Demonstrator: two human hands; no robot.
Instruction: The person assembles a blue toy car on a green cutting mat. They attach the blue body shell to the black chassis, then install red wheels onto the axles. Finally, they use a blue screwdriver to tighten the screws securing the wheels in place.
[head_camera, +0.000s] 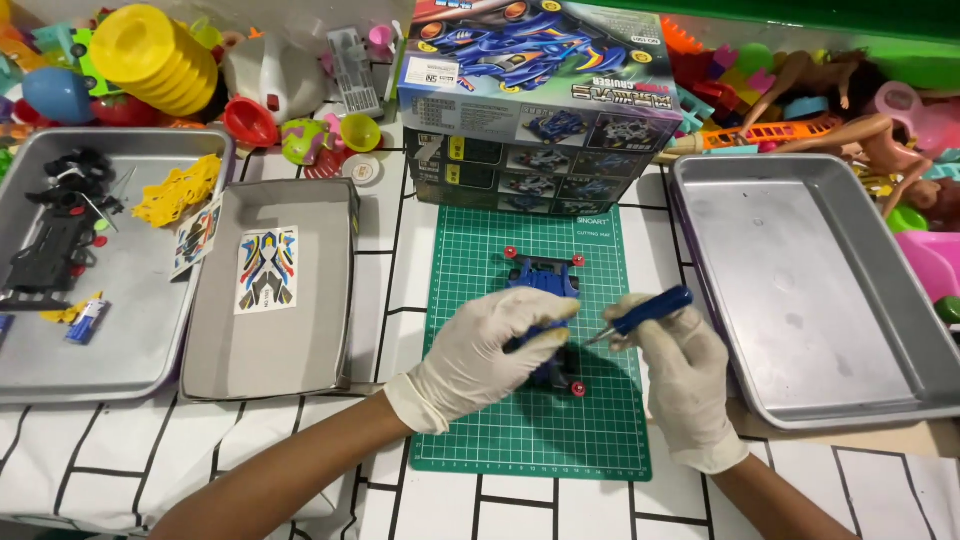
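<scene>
A blue toy car chassis (543, 274) with small red rollers lies lengthwise on the green cutting mat (530, 430). My left hand (480, 355), in a white glove, presses down on the chassis's middle and covers most of it. My right hand (680, 365), also gloved, holds a blue-handled screwdriver (645, 312) whose metal tip points left at the chassis beside my left fingers. A red roller (577, 388) shows at the near end of the chassis.
A metal tray (810, 290) stands right of the mat. On the left, a grey box lid (300, 340) holds a sticker sheet (266, 270), and another tray (130, 330) holds black and yellow parts. The kit's box (540, 100) stands behind the mat. Toys crowd the back.
</scene>
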